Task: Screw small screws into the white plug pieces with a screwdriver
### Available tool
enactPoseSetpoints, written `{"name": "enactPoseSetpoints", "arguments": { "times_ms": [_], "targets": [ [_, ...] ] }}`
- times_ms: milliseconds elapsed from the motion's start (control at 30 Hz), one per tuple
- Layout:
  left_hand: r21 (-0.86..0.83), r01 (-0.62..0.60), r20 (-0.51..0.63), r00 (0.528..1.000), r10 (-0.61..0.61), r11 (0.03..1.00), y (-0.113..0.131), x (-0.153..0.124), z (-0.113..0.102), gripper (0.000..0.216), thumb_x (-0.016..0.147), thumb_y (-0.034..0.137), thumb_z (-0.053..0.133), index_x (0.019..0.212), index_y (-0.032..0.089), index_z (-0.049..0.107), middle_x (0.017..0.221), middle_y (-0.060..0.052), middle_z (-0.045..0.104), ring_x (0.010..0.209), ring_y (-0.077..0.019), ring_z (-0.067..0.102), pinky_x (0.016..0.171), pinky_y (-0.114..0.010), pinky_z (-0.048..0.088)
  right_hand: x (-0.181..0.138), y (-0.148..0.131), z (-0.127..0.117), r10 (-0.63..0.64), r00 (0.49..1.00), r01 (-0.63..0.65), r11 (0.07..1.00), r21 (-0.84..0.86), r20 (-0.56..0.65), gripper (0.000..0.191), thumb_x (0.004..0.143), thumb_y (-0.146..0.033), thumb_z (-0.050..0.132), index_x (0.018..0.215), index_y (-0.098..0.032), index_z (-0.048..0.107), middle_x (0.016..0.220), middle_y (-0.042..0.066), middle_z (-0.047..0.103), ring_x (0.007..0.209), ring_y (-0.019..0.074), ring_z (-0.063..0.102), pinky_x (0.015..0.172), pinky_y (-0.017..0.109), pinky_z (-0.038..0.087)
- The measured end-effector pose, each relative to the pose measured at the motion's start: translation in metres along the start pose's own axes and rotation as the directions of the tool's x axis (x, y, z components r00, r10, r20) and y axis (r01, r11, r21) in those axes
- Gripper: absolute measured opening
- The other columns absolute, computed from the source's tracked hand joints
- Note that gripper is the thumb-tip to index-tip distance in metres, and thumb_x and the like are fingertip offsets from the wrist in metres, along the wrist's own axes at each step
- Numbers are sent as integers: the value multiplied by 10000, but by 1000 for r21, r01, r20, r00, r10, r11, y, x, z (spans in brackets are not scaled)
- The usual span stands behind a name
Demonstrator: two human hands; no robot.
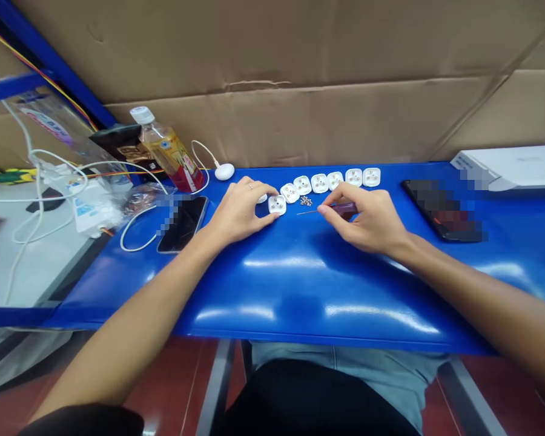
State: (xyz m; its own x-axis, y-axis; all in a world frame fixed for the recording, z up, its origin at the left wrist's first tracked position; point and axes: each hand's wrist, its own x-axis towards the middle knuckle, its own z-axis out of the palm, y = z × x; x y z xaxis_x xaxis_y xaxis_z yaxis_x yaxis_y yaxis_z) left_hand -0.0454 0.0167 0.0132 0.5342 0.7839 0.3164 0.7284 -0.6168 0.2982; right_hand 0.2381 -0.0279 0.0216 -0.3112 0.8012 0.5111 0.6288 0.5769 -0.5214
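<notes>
Between the thumb and fingers of my left hand is a small white square plug housing with metal parts inside, resting on the blue table. Another white piece is partly hidden behind those fingers. My right hand is closed around the dark purple handle of a screwdriver, its thin shaft pointing left, the tip apart from the housing. A small pile of screws lies between the hands. Behind it, several similar white housings form a curved row.
On the left are a phone, a tilted drink bottle, a round white charger and tangled white cables. To the right lie a black phone and a white box. Cardboard walls the back.
</notes>
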Motion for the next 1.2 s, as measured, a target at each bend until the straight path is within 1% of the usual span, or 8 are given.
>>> {"name": "enactPoseSetpoints", "arguments": {
  "times_ms": [267, 433, 533, 667, 767, 967, 1100, 1200],
  "targets": [
    [91, 62, -58, 997, -56, 994, -4, 2, 6, 387, 927, 428, 726, 1250, 216, 743, 1251, -81, 768, 1201, -337, 604, 1066, -504, 441, -4, 5, 7, -33, 997, 34, 999, -14, 68, 101, 946, -327, 678, 892, -250, 640, 708, 6, 757, 593, 200, 721, 556, 298, 494],
    [89, 71, -117, 991, -60, 993, -12, 4, 4, 509, 922, 527, 731, 1334, 228, 715, 1396, -108, 702, 1286, -368, 571, 1133, -555, 403, -5, 4, 6, -43, 995, 44, 999, -6, 95, 99, 953, -329, 666, 903, -245, 645, 674, -6, 737, 574, 187, 703, 559, 292, 477],
    [74, 35, -88, 996, -29, 997, -28, 4, -4, 570, 904, 604, 735, 1348, 245, 719, 1400, -107, 699, 1319, -371, 545, 1157, -558, 382, -5, 4, 6, -65, 994, 66, 998, -3, 92, 92, 948, -313, 664, 894, -242, 644, 663, -11, 732, 555, 172, 684, 550, 281, 459],
    [94, 67, -37, 997, -64, 993, -49, 2, -12, 548, 917, 613, 712, 1328, 252, 748, 1358, -104, 730, 1305, -391, 526, 1141, -589, 370, -5, 4, 6, -86, 993, 87, 996, -15, 81, 97, 946, -308, 669, 883, -238, 645, 642, -12, 720, 538, 164, 672, 546, 275, 450],
    [85, 54, -6, 999, -54, 995, -55, 2, -16, 513, 921, 586, 706, 1310, 257, 764, 1361, -92, 735, 1284, -381, 538, 1149, -595, 356, -5, 4, 5, -89, 991, 89, 996, 0, 95, 99, 952, -311, 666, 889, -236, 650, 664, -5, 732, 565, 169, 691, 558, 273, 463],
    [128, 19, 37, 999, -24, 992, -57, 1, -22, 538, 949, 533, 651, 1380, 222, 736, 1437, -109, 693, 1314, -388, 521, 1153, -609, 364, -6, 4, 5, -90, 990, 89, 996, 16, 107, 104, 956, -320, 661, 899, -234, 654, 678, -7, 736, 572, 165, 685, 575, 274, 478],
    [98, -8, -21, 1000, 10, 995, -48, 2, -17, 694, 899, 582, 707, 1490, 224, 648, 1483, -137, 648, 1346, -386, 524, 1164, -600, 376, -5, 4, 5, -82, 991, 82, 997, 3, 107, 102, 956, -322, 663, 897, -239, 657, 687, -6, 740, 582, 168, 682, 580, 282, 480],
    [49, -69, -39, 997, 71, 996, -36, 3, -9, 658, 897, 549, 745, 1471, 238, 659, 1479, -114, 664, 1345, -351, 544, 1177, -555, 378, -5, 4, 4, -94, 990, 95, 995, -3, 100, 102, 959, -317, 662, 891, -240, 657, 693, -5, 739, 578, 163, 671, 582, 283, 481]
  ]
}}
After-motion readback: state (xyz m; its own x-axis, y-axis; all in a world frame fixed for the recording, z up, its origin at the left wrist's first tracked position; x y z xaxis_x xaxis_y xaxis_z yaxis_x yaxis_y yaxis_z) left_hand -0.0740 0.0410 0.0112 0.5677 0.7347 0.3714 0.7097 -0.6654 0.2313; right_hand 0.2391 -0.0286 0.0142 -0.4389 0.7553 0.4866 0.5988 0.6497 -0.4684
